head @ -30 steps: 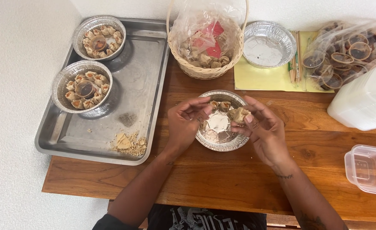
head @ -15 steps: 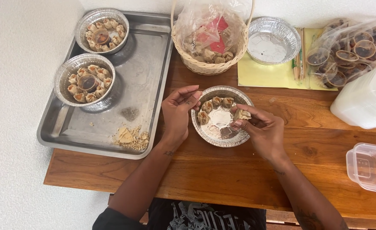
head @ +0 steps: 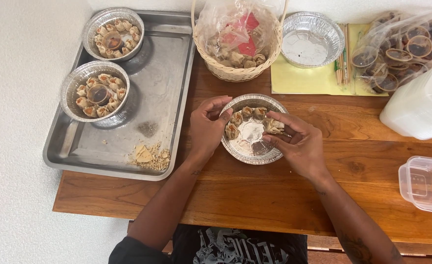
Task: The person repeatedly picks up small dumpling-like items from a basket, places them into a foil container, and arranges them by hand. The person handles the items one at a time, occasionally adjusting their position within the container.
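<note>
- Wooden table [head: 274, 195]: nearest item, plank top, bearing everything below.
- Clear plastic box [head: 425, 183]: at the near right edge, lidded, partly out of frame.
- Foil dish [head: 251, 128]: round, mid-table between both hands; four or five dumplings [head: 248, 114] stood along its far rim, floury centre bare.
- Left hand [head: 207, 126]: at the dish's left rim, fingers curled, tips pressed on the leftmost dumpling.
- Right hand [head: 298, 142]: over the dish's right side, thumb and fingers pinching one dumpling against the rim.
- Risk, as judged: the thin foil could buckle or tip under sideways pressure; a hard pinch could tear a wrapper; the row could slump into the bare centre.
- Metal tray [head: 162, 88]: left of the dish, holding crumbs [head: 146, 156] at its near edge and two filled foil dishes [head: 96, 94], each ringed with dumplings round a small sauce cup.
- White containers [head: 419, 105]: stacked, far right.
- Wicker basket [head: 235, 58]: beyond the dish, lined with a clear bag showing red and pale contents.
- Empty foil dish [head: 313, 39]: on a yellow sheet [head: 314, 80], skewers [head: 343, 61] beside it.
- Bag of sauce cups [head: 397, 46]: clear, far right corner, dark-filled round cups.
</note>
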